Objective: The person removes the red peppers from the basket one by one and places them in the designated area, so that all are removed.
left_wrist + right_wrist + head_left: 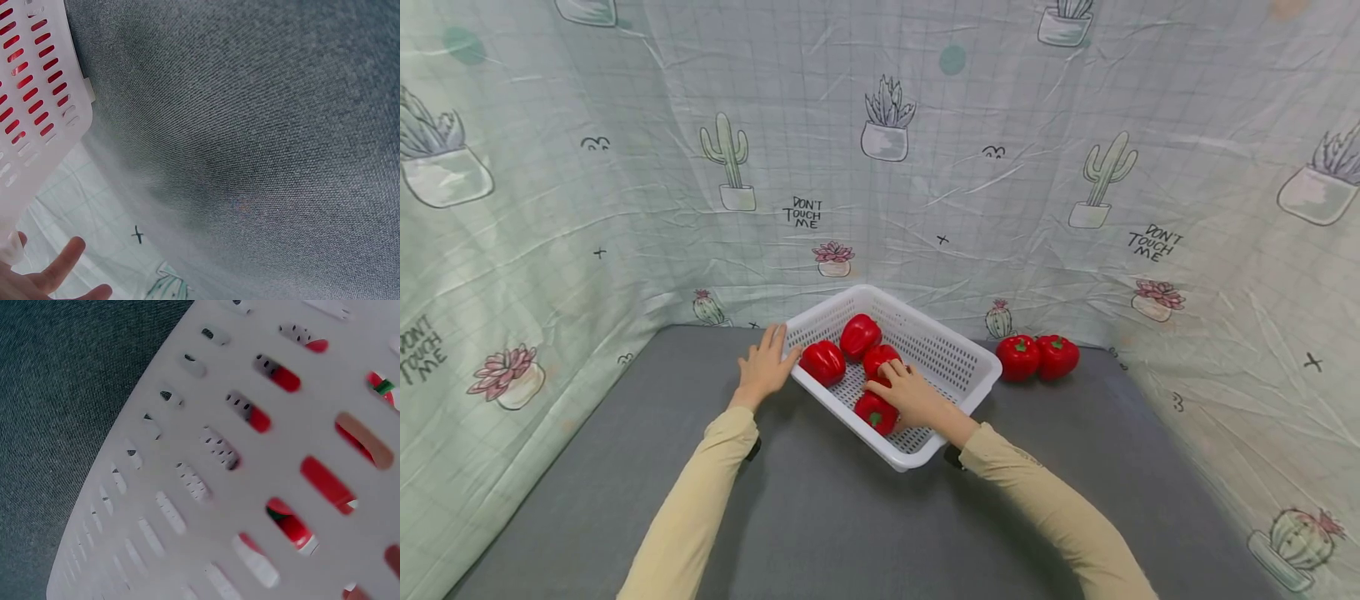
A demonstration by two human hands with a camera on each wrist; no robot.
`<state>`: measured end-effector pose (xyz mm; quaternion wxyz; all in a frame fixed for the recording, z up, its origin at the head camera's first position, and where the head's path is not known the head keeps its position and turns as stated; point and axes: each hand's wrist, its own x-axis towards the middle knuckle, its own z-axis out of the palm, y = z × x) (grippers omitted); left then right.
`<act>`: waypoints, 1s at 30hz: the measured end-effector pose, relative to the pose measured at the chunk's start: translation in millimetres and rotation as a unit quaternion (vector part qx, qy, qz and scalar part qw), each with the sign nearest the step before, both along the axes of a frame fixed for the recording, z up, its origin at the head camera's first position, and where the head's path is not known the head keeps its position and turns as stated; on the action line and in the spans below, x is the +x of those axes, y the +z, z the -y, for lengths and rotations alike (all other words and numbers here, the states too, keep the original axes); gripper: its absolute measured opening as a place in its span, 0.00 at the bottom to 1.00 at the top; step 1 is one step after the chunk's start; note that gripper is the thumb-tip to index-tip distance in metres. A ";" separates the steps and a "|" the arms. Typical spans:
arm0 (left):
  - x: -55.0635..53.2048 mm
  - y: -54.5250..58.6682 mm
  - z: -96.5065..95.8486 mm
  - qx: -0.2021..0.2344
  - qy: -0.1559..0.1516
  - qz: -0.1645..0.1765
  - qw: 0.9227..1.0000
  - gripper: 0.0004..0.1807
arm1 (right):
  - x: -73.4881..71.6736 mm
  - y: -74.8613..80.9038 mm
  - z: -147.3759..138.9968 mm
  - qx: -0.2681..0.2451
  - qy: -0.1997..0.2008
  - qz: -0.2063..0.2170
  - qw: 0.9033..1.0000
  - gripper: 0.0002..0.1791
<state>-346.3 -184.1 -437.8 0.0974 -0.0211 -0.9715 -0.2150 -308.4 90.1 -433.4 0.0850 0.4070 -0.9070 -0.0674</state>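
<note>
A white perforated plastic basket (pixel 945 343) stands at an angle on the grey cloth, with several red bell peppers (pixel 861 335) in it. My left hand (pixel 765 367) rests against the basket's left corner; its spread fingers show beside the rim in the left wrist view. Inside the basket, my right hand (pixel 913 398) holds the nearest bell pepper (pixel 876 414), its fingers bent over the pepper's far side. Another bell pepper (pixel 881 358) lies right by those fingers. Through the slots of the basket wall (pixel 250 494), the right wrist view shows red pepper and bits of skin.
Two more red bell peppers (pixel 1037 358) sit side by side to the right of the basket, near the back edge of the grey tabletop (pixel 850 533). A cactus-printed cloth (pixel 940 183) hangs behind and along both sides.
</note>
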 end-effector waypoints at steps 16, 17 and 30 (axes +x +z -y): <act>-0.7 -0.2 0.0 0.007 -0.001 0.008 1.000 0.35 | 0.3 2.5 0.0 -0.047 -0.031 0.029 0.998 0.42; -0.9 -0.4 -0.1 0.007 -0.001 0.007 1.000 0.35 | 0.6 2.8 -0.1 -0.048 -0.033 0.028 0.998 0.41; -1.7 -1.3 1.0 0.002 -0.002 0.002 1.000 0.35 | 0.4 5.2 0.0 -0.054 -0.036 0.038 0.997 0.38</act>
